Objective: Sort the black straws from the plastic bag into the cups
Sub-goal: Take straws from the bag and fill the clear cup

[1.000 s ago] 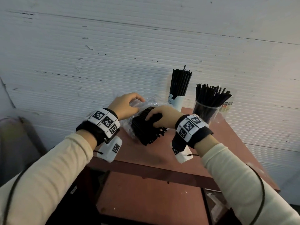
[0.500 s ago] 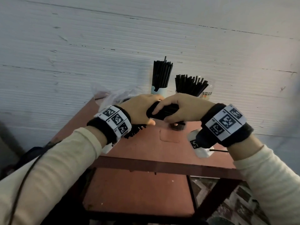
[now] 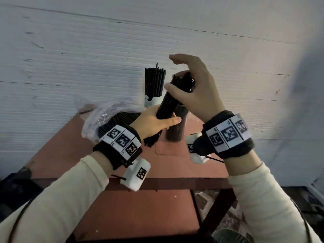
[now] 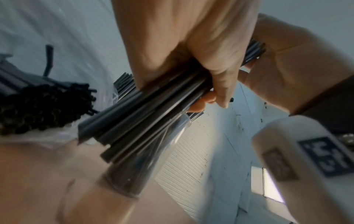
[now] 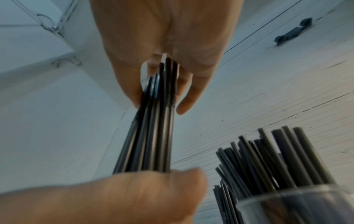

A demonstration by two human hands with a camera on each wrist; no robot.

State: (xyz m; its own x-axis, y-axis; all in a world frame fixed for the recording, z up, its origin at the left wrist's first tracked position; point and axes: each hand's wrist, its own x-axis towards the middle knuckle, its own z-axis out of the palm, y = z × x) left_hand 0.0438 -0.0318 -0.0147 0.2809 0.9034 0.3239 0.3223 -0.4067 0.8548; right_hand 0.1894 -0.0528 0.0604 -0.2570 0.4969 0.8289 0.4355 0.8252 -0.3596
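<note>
A: Start with the hands. What has just changed?

B: A moment ago both hands were low over the plastic bag, one on the film, one on the straws. Now the left hand [image 3: 154, 121] is clenched round the lower part of a bundle of black straws [image 3: 171, 100], lifted clear of the bag and tilted up toward one o'clock. The right hand [image 3: 194, 88] grasps the bundle's upper end, thumb on one side, fingers arched over the tips.

A: Where is everything else?

B: The plastic bag [image 3: 103, 116] lies on the counter [image 3: 70, 146] at about nine o'clock of the left hand, more straws still inside it. The clear cup [image 3: 177, 130] stands just behind the bundle, already holding straws. The white cup [image 3: 152, 100] sits at eleven o'clock, full as well.

A: Meaning for the task?

B: A fresh batch is out; squaring it and dropping it into a cup looks like the next step.
</note>
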